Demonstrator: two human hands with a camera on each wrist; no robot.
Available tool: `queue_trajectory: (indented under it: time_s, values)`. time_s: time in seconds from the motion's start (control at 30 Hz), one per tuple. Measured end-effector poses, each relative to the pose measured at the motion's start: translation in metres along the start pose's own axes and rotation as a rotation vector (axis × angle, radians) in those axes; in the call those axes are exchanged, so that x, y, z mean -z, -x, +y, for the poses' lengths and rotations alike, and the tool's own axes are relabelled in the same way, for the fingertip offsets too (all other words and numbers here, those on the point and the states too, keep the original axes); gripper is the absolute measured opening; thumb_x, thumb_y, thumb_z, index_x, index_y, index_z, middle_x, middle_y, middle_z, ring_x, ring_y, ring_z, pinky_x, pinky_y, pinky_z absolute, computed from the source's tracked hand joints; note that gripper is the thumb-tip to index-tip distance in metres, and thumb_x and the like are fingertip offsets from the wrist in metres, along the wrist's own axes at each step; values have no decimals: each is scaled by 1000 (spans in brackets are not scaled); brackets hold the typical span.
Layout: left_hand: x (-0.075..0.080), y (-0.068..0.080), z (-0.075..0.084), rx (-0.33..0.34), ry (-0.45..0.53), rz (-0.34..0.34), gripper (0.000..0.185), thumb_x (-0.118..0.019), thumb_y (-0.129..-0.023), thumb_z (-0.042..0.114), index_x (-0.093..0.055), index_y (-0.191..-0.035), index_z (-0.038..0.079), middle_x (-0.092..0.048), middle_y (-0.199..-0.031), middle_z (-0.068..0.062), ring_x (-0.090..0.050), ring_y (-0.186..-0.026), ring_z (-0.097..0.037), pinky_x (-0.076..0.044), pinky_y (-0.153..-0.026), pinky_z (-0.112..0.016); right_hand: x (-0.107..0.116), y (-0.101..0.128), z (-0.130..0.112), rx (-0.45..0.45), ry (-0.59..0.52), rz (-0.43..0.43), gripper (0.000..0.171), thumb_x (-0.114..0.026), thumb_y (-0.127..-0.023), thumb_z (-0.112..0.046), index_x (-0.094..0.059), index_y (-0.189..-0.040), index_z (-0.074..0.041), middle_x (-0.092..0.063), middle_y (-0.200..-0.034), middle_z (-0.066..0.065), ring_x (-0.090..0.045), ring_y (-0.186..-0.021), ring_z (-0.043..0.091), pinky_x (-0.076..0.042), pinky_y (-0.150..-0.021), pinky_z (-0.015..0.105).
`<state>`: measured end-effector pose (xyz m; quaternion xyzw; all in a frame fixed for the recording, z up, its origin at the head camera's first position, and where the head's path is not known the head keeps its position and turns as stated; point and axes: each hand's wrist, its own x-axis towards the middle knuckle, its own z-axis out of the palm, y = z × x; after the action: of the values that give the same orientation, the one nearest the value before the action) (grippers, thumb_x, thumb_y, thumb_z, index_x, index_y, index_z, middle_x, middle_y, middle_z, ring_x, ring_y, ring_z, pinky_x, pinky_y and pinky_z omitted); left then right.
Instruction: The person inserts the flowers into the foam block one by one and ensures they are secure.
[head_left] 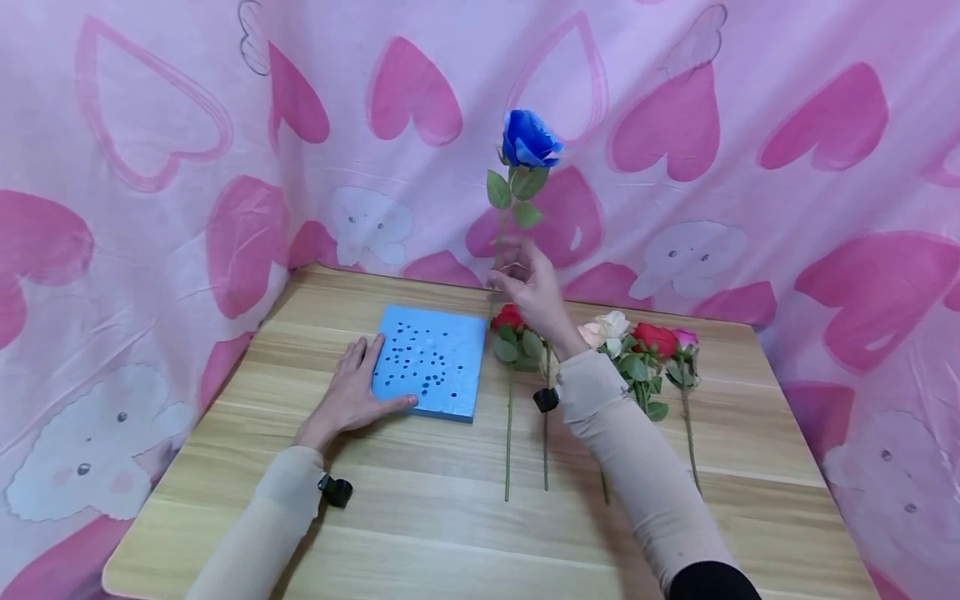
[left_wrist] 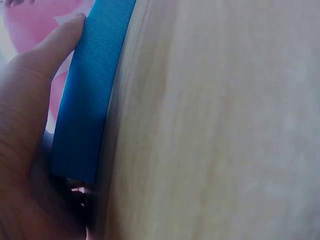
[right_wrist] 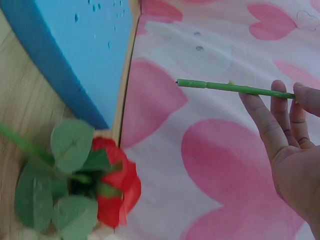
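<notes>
— Sleeves in beige come in from the bottom edge, nearest the viewer. What do they lead to?

— On the left, the left hand (head_left: 352, 393) lies flat with fingers straight, resting on the wooden surface (head_left: 465, 533) and against the near left corner of a blue foam block (head_left: 432, 360). The block lies flat, its top dotted with small holes.

— And to the right of the block?

— A red rose (head_left: 508, 319) lies on the surface just beside the block, stem toward the viewer. Above it, the right hand (head_left: 534, 287) is raised off the surface, fingertips pinching the green stem (right_wrist: 235, 88) of a blue rose (head_left: 530, 140), which stands upright in the air with its bloom on top. Further right, a cluster of roses (head_left: 637, 342) in cream, red and pink lies on the surface.

— What surrounds it all?

— A pink cloth (head_left: 150, 167) printed with hearts and pale cartoon elephants hangs behind and at both sides.
</notes>
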<state>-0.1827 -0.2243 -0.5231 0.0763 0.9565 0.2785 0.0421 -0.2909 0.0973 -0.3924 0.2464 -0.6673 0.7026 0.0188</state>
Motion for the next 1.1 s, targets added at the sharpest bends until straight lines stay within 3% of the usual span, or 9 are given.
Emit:
queue_trajectory:
  time_s: [0.1, 0.33, 0.5, 0.7, 0.8, 1.1]
  values:
    - [1, 0, 0, -9, 1, 8, 133, -69, -74, 86, -3, -169, 20, 0, -172, -24, 1, -158, -45, -4, -126, -66, -11, -6, 3, 16, -16, -18, 48, -65, -97, 9, -52, -141, -5, -57, -112, 35, -70, -89, 36, -63, -77, 59]
    - [0, 0, -1, -11, -7, 6, 134, -69, -74, 85, -4, -169, 18, -1, -172, -26, 0, -158, -46, -4, -126, -65, -42, -8, -11, 21, 11, -55, 45, -63, -97, 12, -53, -139, -2, -57, -110, 35, -70, -91, 35, -62, -79, 59]
    - [0, -1, -1, 13, -13, -5, 134, -67, -72, 89, -2, -169, 21, 1, -172, -23, 1, -159, -44, -5, -126, -65, -59, -15, -2, 25, -16, -75, 46, -64, -97, 11, -53, -139, -3, -56, -111, 35, -66, -96, 51, -62, -80, 61]
    - [2, -1, 1, 9, -9, 2, 134, -69, -72, 87, -5, -169, 20, -1, -172, -24, 0, -158, -45, -7, -126, -65, -80, -24, 5, 49, -43, -119, 43, -62, -98, 12, -52, -138, 0, -54, -114, 40, -70, -90, 32, -60, -81, 64]
    - [1, -2, 1, 11, -10, 0, 134, -68, -72, 87, -5, -169, 20, -2, -172, -25, 0, -159, -44, -7, -126, -65, -88, -29, 11, 66, -28, -123, 42, -63, -98, 10, -53, -137, -1, -57, -111, 39, -71, -89, 31, -60, -80, 66]
    - [3, 0, 4, 21, 6, 5, 132, -69, -73, 86, -7, -169, 20, -3, -172, -26, 0, -158, -45, -7, -126, -66, -103, -44, 48, 53, -1, -110, 41, -67, -99, 1, -58, -135, -14, -64, -106, 20, -73, -91, 30, -63, -80, 58]
